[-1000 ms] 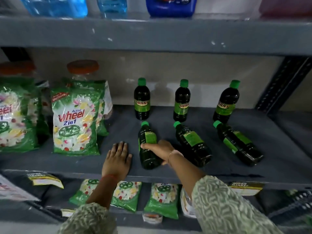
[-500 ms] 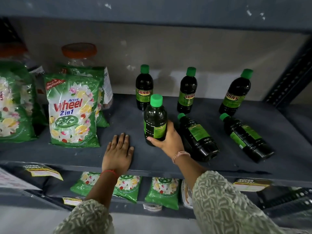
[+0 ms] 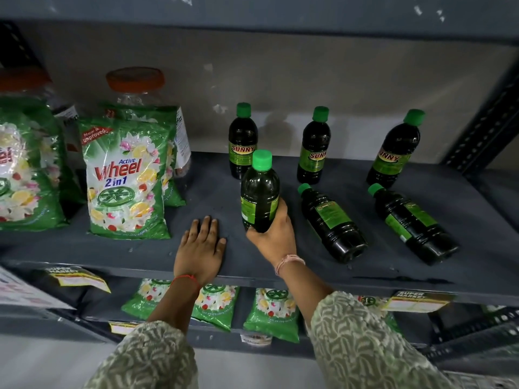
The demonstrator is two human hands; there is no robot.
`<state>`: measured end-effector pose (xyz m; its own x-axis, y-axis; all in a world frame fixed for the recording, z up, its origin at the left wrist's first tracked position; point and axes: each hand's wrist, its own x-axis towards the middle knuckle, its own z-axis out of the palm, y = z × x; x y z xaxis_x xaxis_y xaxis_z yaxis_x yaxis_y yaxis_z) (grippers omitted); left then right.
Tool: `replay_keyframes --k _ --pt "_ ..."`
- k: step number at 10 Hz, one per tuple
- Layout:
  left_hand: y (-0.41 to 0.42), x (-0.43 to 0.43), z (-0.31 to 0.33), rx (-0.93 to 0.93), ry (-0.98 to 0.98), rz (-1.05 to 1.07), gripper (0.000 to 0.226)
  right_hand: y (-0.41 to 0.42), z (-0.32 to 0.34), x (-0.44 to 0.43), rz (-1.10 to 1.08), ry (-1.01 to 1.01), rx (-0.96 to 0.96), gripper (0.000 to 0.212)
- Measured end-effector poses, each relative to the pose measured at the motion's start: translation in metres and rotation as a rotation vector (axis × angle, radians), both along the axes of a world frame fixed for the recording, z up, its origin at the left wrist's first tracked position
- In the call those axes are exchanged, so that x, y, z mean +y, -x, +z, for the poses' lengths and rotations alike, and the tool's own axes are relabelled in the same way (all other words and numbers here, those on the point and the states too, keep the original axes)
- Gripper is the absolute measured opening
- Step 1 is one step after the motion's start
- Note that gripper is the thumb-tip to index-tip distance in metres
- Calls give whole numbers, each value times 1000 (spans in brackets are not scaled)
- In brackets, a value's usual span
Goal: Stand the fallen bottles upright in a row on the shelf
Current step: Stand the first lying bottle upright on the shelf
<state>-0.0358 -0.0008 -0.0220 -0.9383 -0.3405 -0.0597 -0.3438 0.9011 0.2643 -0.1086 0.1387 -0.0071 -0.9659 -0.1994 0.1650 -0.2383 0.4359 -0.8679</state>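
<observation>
Green-capped and dark, one Sunny bottle (image 3: pixel 259 192) stands upright in the right hand (image 3: pixel 273 234), which grasps its base at the grey shelf (image 3: pixel 196 256) front. Left hand (image 3: pixel 200 248) lies flat, released. Two fallen bottles (image 3: pixel 331 223) (image 3: pixel 412 223) lie to its right.

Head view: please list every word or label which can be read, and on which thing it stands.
"Active Wheel 2 in 1", "New & Improved": detergent pouch.
"SUNNY": back-left bottle.
"SUNNY": back-middle bottle.
"UNNY", first letter hidden: back-right bottle.
"SUPER MARKET": shelf-edge tag.
Blurred, unreadable: label of bottle in right hand; two fallen bottles' labels; lower pouches.
</observation>
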Motion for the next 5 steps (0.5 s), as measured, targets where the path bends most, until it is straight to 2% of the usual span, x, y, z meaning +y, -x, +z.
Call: replay_keyframes --k 1,2,3,4,5 --pt "0 0 0 4 -2 2 56 -3 0 -6 -63 -61 88 111" --pt "0 0 0 5 -8 3 56 -3 2 -10 -117 -49 100 105" --pt "0 0 0 -2 -1 1 56 -1 -2 -5 -47 31 36 97" --pt "0 0 1 1 -3 6 56 0 -3 -3 26 82 0 108" --pt "0 0 1 6 -1 2 56 2 -2 -6 -28 -4 55 110"
